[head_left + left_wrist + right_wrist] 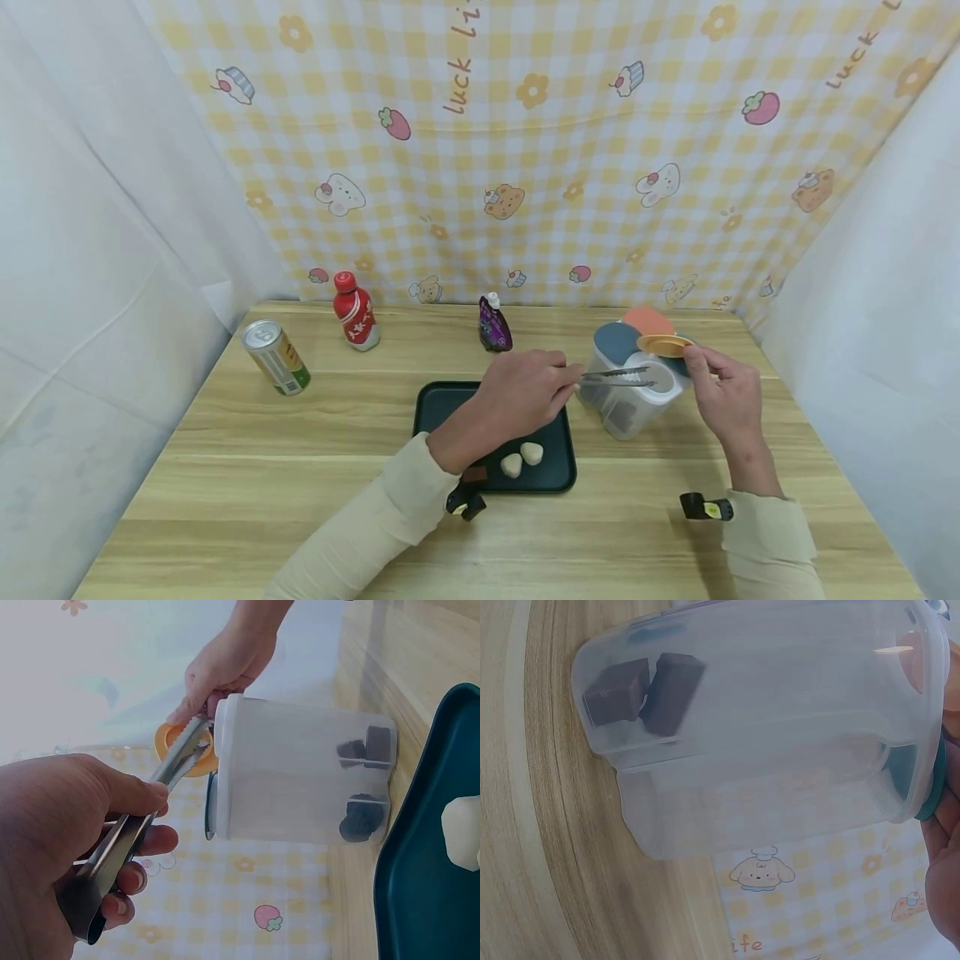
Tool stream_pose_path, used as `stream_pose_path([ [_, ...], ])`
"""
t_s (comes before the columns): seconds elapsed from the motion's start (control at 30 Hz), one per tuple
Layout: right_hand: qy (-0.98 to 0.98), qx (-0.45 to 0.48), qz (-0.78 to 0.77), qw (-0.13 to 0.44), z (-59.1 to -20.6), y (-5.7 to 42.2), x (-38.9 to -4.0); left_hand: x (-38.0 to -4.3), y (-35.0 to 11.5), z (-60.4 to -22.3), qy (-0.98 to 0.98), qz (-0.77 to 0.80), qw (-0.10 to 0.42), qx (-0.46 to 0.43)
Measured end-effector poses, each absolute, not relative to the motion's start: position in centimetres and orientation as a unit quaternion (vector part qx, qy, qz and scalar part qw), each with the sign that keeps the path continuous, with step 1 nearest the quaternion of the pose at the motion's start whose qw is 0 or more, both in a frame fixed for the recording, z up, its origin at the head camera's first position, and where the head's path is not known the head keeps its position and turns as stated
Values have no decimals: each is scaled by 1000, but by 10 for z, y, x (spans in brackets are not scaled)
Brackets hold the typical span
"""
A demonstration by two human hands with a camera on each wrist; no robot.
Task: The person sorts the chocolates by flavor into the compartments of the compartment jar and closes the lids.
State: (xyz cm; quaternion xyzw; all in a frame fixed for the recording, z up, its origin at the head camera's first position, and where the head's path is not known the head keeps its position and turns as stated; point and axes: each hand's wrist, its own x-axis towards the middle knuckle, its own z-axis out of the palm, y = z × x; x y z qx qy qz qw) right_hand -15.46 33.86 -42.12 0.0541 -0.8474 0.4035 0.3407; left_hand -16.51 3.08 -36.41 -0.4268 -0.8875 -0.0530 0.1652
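Cream sleeve of the left arm (360,525) nearest in head view, crossing the dark green rectangular tray (558,483). Left hand (528,387): grip closed round slim silver metal tongs (588,379), which point right, tips slightly parted, over the round white-rimmed mouth (666,377) of the clear plastic multi-compartment container (637,417), standing right of the tray. Right hand (731,400), nearer that container, pinches the round orange lid (663,345) up beside the mouth. Two pale rounded pieces (532,453) on the tray. Left wrist view: tongs' long axis slants across the mouth, tips just outside the rim, not inside; dark brown blocks (377,742) sit at the container's bottom, well apart from the tips. Right wrist view: two blocks close together at one compartment's base; right hand cut off at the edge, its grip can't be told from there.
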Motion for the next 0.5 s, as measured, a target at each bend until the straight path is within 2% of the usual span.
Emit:
stream_pose_path([
  [0.5,-850,52,398,340,-420,338,-155,-162,21,-366,-881,-71,178,-432],
])
